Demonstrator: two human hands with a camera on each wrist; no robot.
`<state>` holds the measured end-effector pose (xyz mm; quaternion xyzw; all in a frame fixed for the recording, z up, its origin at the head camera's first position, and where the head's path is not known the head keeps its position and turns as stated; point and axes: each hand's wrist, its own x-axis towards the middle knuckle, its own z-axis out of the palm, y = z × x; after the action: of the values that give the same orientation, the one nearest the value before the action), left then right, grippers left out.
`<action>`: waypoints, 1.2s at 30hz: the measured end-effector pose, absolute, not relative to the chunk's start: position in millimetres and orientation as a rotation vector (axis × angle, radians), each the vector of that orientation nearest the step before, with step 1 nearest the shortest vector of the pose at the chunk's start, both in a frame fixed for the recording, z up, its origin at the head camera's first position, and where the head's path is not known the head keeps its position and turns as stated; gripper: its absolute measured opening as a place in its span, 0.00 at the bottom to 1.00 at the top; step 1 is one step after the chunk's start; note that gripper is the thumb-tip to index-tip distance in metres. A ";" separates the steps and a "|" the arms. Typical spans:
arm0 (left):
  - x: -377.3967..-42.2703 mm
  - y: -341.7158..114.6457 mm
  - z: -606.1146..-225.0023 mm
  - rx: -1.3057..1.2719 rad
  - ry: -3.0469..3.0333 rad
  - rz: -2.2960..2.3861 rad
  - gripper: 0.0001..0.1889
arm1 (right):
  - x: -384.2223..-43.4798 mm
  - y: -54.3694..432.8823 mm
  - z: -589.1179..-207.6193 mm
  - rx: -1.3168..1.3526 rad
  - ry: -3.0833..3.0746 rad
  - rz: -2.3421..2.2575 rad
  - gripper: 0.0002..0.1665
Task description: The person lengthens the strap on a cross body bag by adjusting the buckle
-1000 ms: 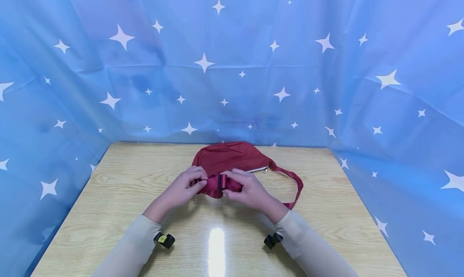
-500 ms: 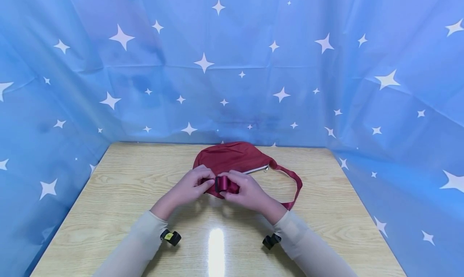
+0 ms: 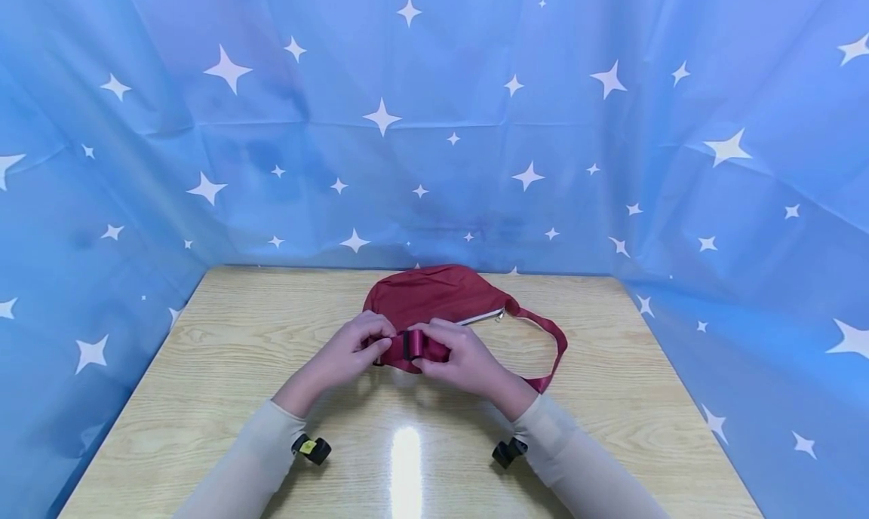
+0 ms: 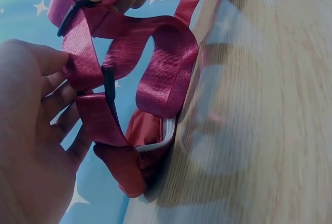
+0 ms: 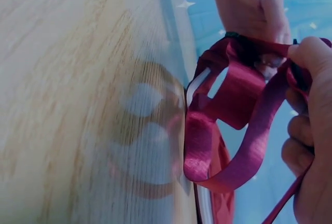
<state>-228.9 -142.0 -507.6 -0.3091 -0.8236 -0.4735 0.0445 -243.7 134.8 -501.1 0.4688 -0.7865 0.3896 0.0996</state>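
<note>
A dark red waist bag [image 3: 428, 293] lies near the table's back edge, with a silver zip [image 3: 482, 317] along its near side. Over its front, my left hand [image 3: 349, 353] pinches the bag's strap between thumb and fingers. My right hand [image 3: 468, 360] holds the same strap at a black slider buckle [image 3: 406, 345], where the webbing folds over in a short loop. A second black buckle [image 4: 109, 84] shows below the left fingertips in the left wrist view. Between the hands, slack strap [image 5: 254, 141] hangs in a wide loop in the right wrist view.
The strap's far part [image 3: 560, 345] curves over the table to the right of the bag and runs under the right forearm. Pale wood table [image 3: 237, 353] surrounds the bag. A blue star-printed curtain [image 3: 434, 164] stands behind and at both sides.
My left hand first moved right towards the slider, then drew back left, opening a stretch of strap. The slider shifted slightly left within the second; the right hand stayed nearly in place.
</note>
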 end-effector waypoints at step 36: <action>-227.3 -128.7 -509.6 -0.872 -2.507 -1.333 0.27 | -238.8 134.8 -477.6 1.253 -2.478 1.212 0.22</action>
<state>-227.3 -128.7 -509.6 -0.2925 -0.8409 -0.4473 0.0856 -238.8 134.8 -477.6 0.4130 -0.8166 0.3994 0.0559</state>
